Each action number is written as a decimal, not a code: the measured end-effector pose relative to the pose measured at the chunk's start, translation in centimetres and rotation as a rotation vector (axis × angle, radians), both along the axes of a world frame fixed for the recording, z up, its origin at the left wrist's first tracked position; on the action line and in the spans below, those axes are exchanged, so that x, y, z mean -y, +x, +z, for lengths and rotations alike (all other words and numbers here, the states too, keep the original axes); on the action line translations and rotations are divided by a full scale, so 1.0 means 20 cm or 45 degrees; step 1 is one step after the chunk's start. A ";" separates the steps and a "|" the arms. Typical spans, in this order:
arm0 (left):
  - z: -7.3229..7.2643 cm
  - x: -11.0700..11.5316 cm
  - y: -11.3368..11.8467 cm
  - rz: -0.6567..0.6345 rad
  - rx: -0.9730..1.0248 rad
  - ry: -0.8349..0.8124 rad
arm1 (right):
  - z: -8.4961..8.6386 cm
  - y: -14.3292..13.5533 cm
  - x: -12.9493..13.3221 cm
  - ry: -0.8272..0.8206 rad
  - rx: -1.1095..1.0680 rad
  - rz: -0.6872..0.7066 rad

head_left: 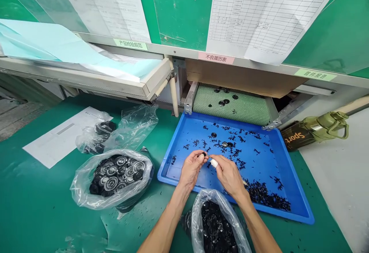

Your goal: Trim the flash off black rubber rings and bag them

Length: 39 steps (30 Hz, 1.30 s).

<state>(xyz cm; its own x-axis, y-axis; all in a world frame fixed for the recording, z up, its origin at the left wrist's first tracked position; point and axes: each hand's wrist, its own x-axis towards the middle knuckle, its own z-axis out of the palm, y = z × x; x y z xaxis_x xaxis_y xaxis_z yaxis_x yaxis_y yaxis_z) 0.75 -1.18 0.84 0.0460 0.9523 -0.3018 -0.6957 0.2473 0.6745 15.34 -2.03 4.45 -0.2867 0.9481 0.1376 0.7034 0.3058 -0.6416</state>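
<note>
The left hand point(190, 170) pinches 1 small black part point(204, 154); the right hand point(230, 173) grips 1 thin tool point(210, 157) against it, both above 1 blue tray point(187, 130). 3 round black pieces point(213, 135) lie there among scraps point(261, 195). 3 plastic bags point(77, 189) and 1 bottle point(314, 132) surround it on the green tabletop point(29, 195). Behind, 1 conveyor belt point(250, 109) meets papered green panels point(181, 10).

Illumination is bright and largely even across the blue tray point(256, 169), with soft shadows; the recess beneath the cardboard point(233, 75) is dark at right. Pale glare marks the ruled sheet point(265, 16) and green tabletop point(40, 203). Wide-angle distortion stretches the outer edges, and fine print is illegible.
</note>
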 end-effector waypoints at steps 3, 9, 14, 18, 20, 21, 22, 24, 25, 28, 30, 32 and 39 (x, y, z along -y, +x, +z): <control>0.01 0.00 0.00 -0.012 0.016 0.011 | 0.00 0.00 0.01 0.008 0.004 -0.021; -0.02 -0.01 0.00 -0.020 -0.024 0.005 | 0.01 -0.02 0.04 0.027 0.080 -0.118; -0.02 -0.01 -0.01 -0.030 -0.001 0.000 | 0.02 -0.03 0.05 0.046 0.145 -0.151; -0.01 -0.01 0.00 -0.045 0.009 0.014 | 0.01 -0.03 0.05 0.040 0.147 -0.147; -0.01 -0.01 0.00 -0.045 0.014 0.016 | 0.01 -0.03 0.06 0.024 0.148 -0.147; -0.01 -0.01 0.00 -0.039 0.012 0.012 | 0.01 -0.03 0.06 0.019 0.148 -0.146; -0.01 -0.01 0.00 -0.033 0.004 0.005 | 0.01 -0.03 0.06 0.017 0.148 -0.144; -0.01 -0.01 0.00 -0.030 -0.023 -0.010 | 0.01 -0.03 0.06 0.020 0.154 -0.138; -0.01 -0.01 0.00 -0.032 -0.036 -0.011 | 0.01 -0.03 0.06 0.022 0.160 -0.140; -0.01 -0.01 0.00 -0.058 -0.047 0.009 | 0.01 -0.05 0.06 0.022 0.195 -0.153; 0.00 -0.01 0.00 -0.075 -0.034 0.019 | 0.00 -0.06 0.06 0.031 0.238 -0.170; 0.00 -0.01 0.01 -0.071 -0.032 0.026 | -0.01 -0.08 0.06 0.058 0.287 -0.191; 0.01 -0.01 0.01 0.019 -0.076 0.038 | -0.05 -0.15 0.06 0.068 0.119 -0.239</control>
<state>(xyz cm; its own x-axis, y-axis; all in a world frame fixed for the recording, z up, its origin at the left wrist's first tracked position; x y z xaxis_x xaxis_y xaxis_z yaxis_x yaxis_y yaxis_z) 0.99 -0.98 1.12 0.0146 0.9614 -0.2749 -0.6574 0.2164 0.7218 12.33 -3.23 3.39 -0.1194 0.9782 0.1700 0.8071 0.1953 -0.5571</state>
